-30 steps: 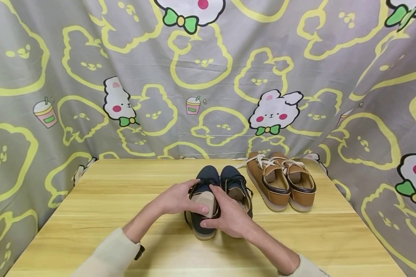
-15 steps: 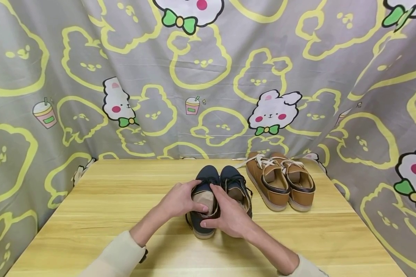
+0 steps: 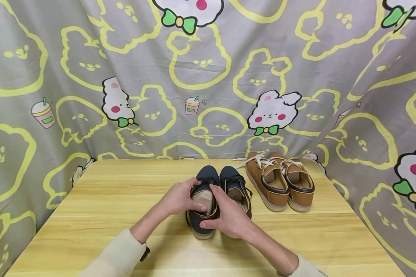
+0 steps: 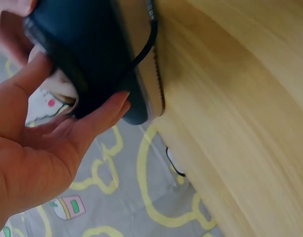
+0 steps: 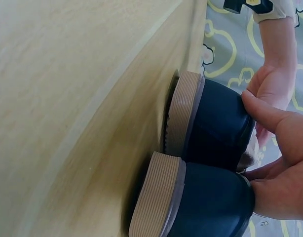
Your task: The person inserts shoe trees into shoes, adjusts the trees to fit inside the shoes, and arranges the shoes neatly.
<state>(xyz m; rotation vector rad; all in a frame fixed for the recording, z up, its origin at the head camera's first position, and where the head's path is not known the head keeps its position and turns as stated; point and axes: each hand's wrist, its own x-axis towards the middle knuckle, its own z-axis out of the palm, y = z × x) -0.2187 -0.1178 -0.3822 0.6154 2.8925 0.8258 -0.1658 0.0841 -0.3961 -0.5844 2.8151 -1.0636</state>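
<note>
A navy lace-up shoe (image 3: pixel 207 174) stands on the wooden table, toe away from me, with a beige piece (image 3: pixel 204 201) in its opening. My left hand (image 3: pixel 180 198) holds the left side of its collar, thumb over the beige piece and fingers outside. From the right, my right hand (image 3: pixel 230 215) grips the same shoe, its thumb on the heel rim and forefinger by the laces. Close beside it is the matching navy shoe (image 3: pixel 228 173), partly hidden behind my right hand. In the right wrist view, both navy heels (image 5: pixel 223 116) show side by side.
A pair of brown shoes (image 3: pixel 275 199) with white laces stands at the back right. One loose lace (image 3: pixel 240 163) trails toward the navy pair. A grey patterned curtain (image 3: pixel 152 77) encloses the back and sides of the table (image 3: pixel 124 181).
The beige piece has sunk lower into the shoe's opening, and my left thumb went down with it. My left forearm has shifted slightly right; my right hand has hardly moved.
</note>
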